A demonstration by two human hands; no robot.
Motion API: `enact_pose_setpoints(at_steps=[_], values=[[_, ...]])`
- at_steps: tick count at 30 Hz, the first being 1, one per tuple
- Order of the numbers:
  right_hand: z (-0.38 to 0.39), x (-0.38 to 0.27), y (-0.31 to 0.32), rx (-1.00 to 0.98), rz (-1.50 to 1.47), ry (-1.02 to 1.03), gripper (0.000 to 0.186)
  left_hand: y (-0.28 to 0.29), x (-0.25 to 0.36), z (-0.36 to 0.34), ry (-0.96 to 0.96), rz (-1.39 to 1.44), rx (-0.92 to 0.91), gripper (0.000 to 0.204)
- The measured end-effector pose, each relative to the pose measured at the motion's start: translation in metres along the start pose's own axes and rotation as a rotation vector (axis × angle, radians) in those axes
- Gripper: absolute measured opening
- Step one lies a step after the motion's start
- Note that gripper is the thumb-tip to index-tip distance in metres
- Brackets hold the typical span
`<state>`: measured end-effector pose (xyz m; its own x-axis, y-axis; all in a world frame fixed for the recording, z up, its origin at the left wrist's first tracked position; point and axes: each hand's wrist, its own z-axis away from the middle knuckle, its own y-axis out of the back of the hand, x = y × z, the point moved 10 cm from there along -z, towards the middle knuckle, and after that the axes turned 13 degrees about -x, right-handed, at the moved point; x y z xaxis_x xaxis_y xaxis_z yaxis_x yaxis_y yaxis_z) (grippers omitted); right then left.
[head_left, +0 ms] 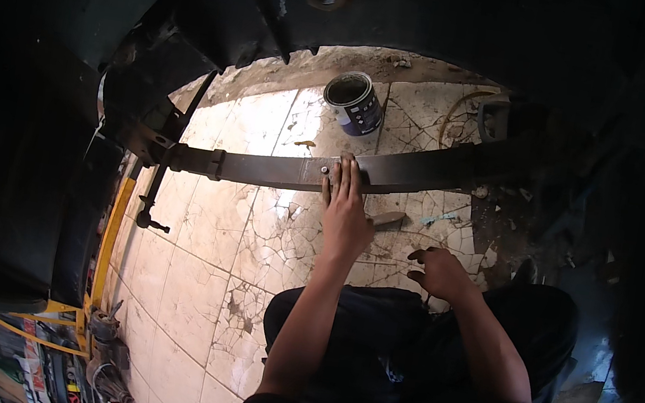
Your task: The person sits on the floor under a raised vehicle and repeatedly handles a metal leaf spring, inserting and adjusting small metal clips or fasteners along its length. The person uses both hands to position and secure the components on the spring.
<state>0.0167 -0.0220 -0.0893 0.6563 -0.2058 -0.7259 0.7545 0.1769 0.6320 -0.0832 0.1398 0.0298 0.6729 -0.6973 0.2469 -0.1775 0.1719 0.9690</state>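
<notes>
A dark steel leaf spring [268, 172] runs crosswise in front of me, bowed slightly. My left hand [345, 205] rests on its middle with the fingers stretched out flat. Just left of those fingertips, a small round bolt head [325, 170] stands on the spring's upper face. A metal clip [216, 164] wraps the spring farther left. My right hand [441, 273] hovers over my knees, its thumb and forefinger apart, and nothing shows in it. Its other fingers are partly curled and hard to see.
Beyond the spring, an open paint can [362, 116] stands on cracked floor tiles [185, 281]. A brownish block [388, 220] lies near my left wrist. On the left hang a rod with a jointed end [153, 221] and a yellow frame [113, 237]. Dark vehicle bodywork [449, 20] arches above.
</notes>
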Motion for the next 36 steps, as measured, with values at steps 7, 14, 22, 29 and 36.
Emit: enact_pose_setpoints(at_steps=[7,14,22,29,36], values=[[-0.008,-0.017,0.001,-0.013,-0.077,0.095,0.049,0.015,-0.015,-0.031,0.062,-0.046,0.054,0.116],[-0.005,0.013,-0.015,-0.056,0.035,-0.042,0.054,-0.001,0.004,0.009,0.014,-0.143,0.028,0.120],[-0.009,0.003,-0.025,-0.152,0.027,0.033,0.059,0.005,-0.023,-0.028,0.097,-0.179,0.050,0.121],[-0.006,0.015,-0.022,-0.142,0.051,-0.044,0.071,0.004,0.006,0.017,0.036,-0.039,0.018,0.119],[-0.010,-0.004,-0.029,-0.251,-0.022,0.039,0.082,0.011,-0.017,-0.034,0.101,-0.150,0.064,0.104]])
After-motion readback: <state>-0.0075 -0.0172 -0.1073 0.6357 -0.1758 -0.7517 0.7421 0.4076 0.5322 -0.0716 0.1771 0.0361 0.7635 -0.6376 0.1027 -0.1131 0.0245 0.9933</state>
